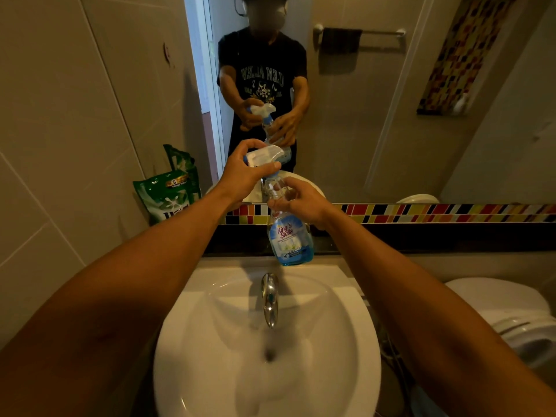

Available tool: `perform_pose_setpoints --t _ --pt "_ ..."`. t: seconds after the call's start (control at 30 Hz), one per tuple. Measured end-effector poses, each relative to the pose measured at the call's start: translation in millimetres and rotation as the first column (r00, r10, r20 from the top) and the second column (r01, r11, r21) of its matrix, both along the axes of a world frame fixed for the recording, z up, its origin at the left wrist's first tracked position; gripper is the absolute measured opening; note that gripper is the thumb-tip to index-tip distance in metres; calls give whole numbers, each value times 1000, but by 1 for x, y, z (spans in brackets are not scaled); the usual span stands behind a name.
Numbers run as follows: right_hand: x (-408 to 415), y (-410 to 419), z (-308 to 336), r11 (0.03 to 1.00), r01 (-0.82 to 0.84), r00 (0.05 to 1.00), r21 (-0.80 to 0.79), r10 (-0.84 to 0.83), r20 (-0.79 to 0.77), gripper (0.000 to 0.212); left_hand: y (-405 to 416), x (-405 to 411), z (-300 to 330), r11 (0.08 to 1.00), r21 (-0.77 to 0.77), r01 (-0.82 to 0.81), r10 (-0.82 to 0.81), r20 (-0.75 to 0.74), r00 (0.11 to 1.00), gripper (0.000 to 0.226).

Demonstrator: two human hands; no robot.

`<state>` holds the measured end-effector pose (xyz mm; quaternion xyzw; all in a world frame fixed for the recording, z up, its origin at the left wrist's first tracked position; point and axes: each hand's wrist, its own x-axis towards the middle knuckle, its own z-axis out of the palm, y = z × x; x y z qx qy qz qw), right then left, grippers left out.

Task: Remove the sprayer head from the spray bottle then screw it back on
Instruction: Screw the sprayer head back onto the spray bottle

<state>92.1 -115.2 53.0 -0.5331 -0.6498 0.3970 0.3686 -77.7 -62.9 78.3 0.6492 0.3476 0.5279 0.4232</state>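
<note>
Head view: both bare forearms reach forward over a white ceramic washbasin with a chrome tap at its back edge. A clear plastic spray bottle with a blue-and-white label and blue liquid in its lower part is held upright in the air above the back of the basin, in front of the mirror. The right hand grasps the bottle at its clear upper body, fingers wrapped around from the right side, thumb toward the camera. The left hand is clenched around the white plastic sprayer head, thumb along its near side, fingers curled over the top. The sprayer head sits at the bottle neck; whether it is threaded on or loose, cannot tell.

A green detergent refill pouch leans against the beige tiled wall to the left of the basin. A band of multicoloured mosaic tile runs under the mirror. A white toilet stands at the right. The mirror reflects the person in a dark printed T-shirt holding the bottle, and a dark towel on a rail.
</note>
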Motion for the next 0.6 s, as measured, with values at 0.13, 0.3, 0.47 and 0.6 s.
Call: perform_pose_setpoints --t 0.13,0.3,0.47,0.6 --pt "-2 2 -1 1000 7 1000 -7 -7 -9 42 1 -3 0 1000 0 -20 20 -26 999 53" --pt "-3 3 -3 1000 9 1000 -9 -9 4 46 2 -4 -1 1000 -22 10 -11 -36 999 56" --pt "-5 6 -4 1000 11 1000 -9 -11 11 51 -1 -5 1 1000 -11 -2 1 -16 1000 51" --pt "-3 4 -2 1000 20 1000 -3 -19 25 48 4 -9 -1 1000 -20 1 -2 -40 999 54"
